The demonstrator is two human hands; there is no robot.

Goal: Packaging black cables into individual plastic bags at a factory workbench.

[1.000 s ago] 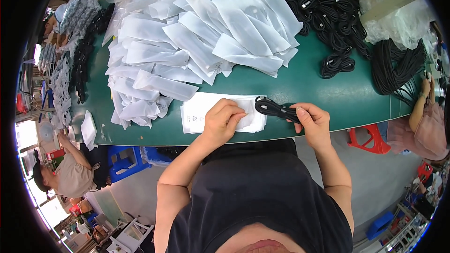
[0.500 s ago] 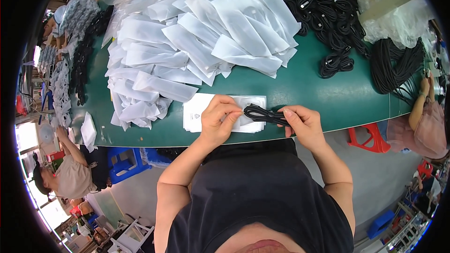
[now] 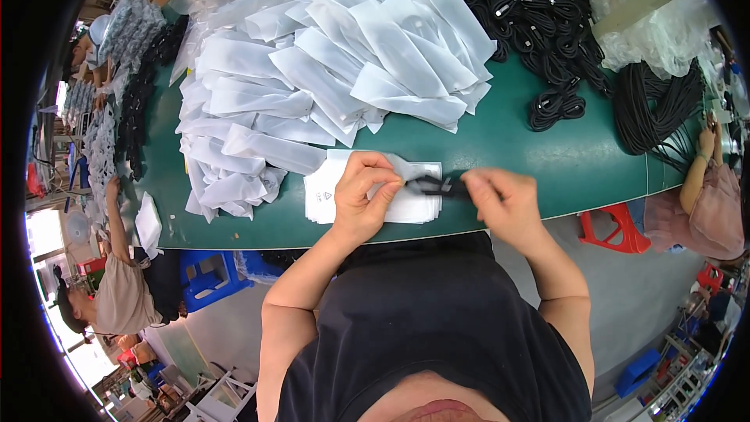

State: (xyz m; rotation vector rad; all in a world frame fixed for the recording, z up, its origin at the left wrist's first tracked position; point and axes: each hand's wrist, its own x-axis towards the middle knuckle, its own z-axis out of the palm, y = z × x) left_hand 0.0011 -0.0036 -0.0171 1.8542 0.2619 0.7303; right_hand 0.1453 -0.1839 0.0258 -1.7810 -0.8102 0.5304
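Observation:
A small bundle of black cable (image 3: 434, 186), folded and blurred by motion, lies level over a stack of flat white bags (image 3: 319, 197) at the table's near edge. My right hand (image 3: 506, 205) is closed at the bundle's right end, its fingertips smeared. My left hand (image 3: 364, 197) pinches the raised edge of the top bag between thumb and forefinger, right by the bundle's left end. Whether that end is inside the bag I cannot make out.
A big heap of filled white bags (image 3: 328, 70) covers the table's far left. Black coiled cables (image 3: 539, 12) are piled at the back right, one bundle (image 3: 556, 109) nearer. A loose hank of black cable (image 3: 656, 109) lies far right. Co-workers sit at both sides.
The cable bundle has shifted slightly, its left end now close against my left fingers. My right hand blurs with motion, and the top bag's edge stands higher.

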